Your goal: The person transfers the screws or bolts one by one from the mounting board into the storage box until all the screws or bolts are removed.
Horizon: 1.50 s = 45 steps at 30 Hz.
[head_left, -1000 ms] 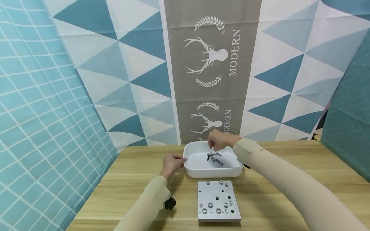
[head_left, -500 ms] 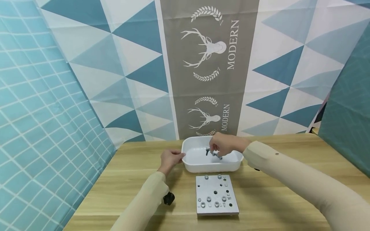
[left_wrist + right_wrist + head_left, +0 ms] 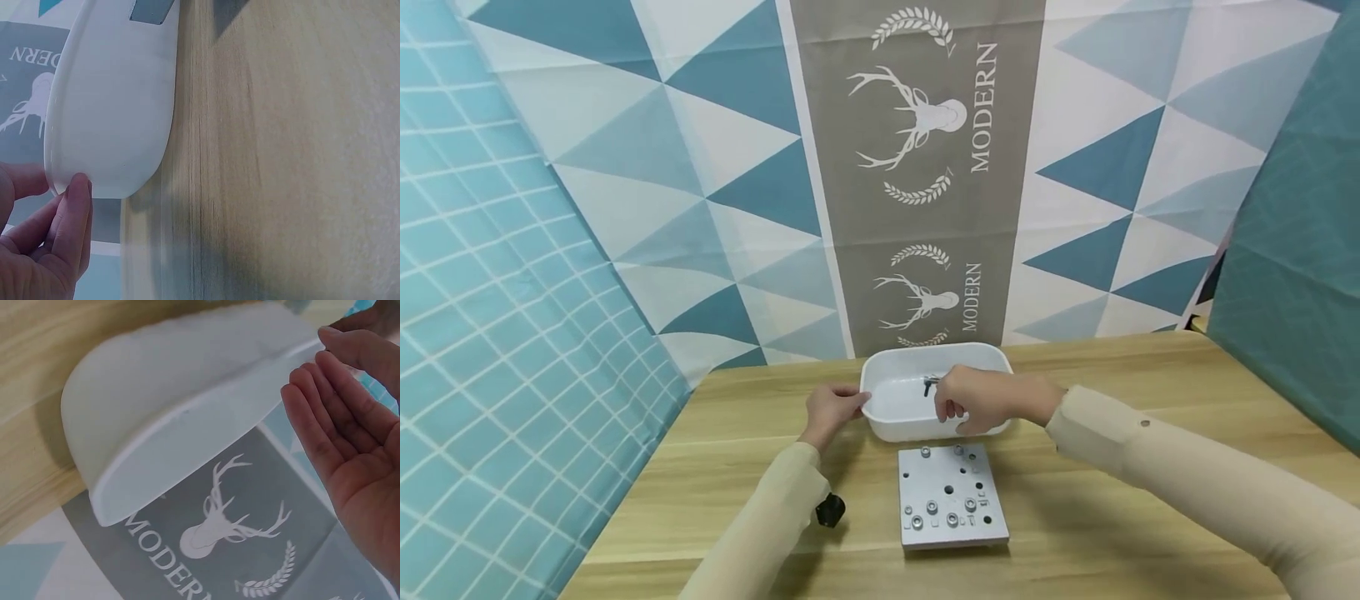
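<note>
My left hand (image 3: 833,410) pinches the left rim of a white tray (image 3: 891,429), thumb and fingers on either side of the wall in the left wrist view. Over the tray's near right part is my right hand (image 3: 977,400), fingers bent; the right wrist view shows its thumb close to the index fingertip at the rim. Whether something small sits between them cannot be seen. A small dark screw (image 3: 927,388) lies in the tray, left of the right hand, which hides the tray floor behind it. Nearer me lies a silver metal plate (image 3: 940,479) with holes and several socket-head screws.
Both tray and plate stand on a wooden table (image 3: 1097,467). A patterned cloth (image 3: 917,183) hangs close behind the tray, a blue checked cloth (image 3: 512,317) closes the left side, and a green cloth (image 3: 1288,275) hangs at the right.
My right hand has gone down into the tray among the small screws, then moved toward the near rim. The left hand keeps its hold on the rim. The whole head view has shifted slightly.
</note>
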Tool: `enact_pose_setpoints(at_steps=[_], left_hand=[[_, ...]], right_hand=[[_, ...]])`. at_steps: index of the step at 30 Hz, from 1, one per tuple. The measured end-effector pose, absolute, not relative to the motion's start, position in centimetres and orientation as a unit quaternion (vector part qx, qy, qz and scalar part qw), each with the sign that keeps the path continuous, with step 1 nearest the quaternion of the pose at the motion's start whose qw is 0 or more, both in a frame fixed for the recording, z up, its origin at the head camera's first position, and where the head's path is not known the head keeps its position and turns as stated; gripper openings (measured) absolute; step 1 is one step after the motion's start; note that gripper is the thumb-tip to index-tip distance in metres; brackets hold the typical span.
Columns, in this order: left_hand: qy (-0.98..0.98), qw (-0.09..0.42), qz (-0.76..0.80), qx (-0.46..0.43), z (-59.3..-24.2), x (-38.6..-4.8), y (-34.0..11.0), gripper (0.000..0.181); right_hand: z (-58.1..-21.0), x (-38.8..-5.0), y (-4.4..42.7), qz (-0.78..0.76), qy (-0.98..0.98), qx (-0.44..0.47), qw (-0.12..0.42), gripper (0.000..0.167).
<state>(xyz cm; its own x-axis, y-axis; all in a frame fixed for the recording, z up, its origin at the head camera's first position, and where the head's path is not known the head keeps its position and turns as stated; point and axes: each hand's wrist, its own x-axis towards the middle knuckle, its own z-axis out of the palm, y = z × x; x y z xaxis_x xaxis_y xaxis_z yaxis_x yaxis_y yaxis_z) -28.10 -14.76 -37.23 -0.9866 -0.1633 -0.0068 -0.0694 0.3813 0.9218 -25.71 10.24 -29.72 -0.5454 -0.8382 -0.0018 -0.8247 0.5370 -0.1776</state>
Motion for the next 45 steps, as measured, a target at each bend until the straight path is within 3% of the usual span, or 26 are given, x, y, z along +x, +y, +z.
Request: enact_pose_setpoints(at_steps=[21,26,32,45], left_hand=[[-0.845,0.037,-0.527,0.084,-36.8,-28.5,-14.4,0.024],[-0.840,0.038,-0.534,0.088,-37.0,-28.4,-14.3,0.023],[-0.841,0.037,-0.531,0.092,-36.8,-28.3,-14.3,0.024],[-0.840,0.037,-0.534,0.093,-36.8,-28.3,-14.3,0.024]], right_hand=[[-31.0,-21.2,9.7,-0.074,0.852,-0.510,0.094,0.016],[-31.5,-20.4,9.6,-0.060,0.824,-0.558,0.078,0.016],[-32.1,-19.8,9.4,-0.055,0.799,-0.594,0.071,0.016],[-32.7,-19.5,8.7,-0.067,0.786,-0.604,0.113,0.014]])
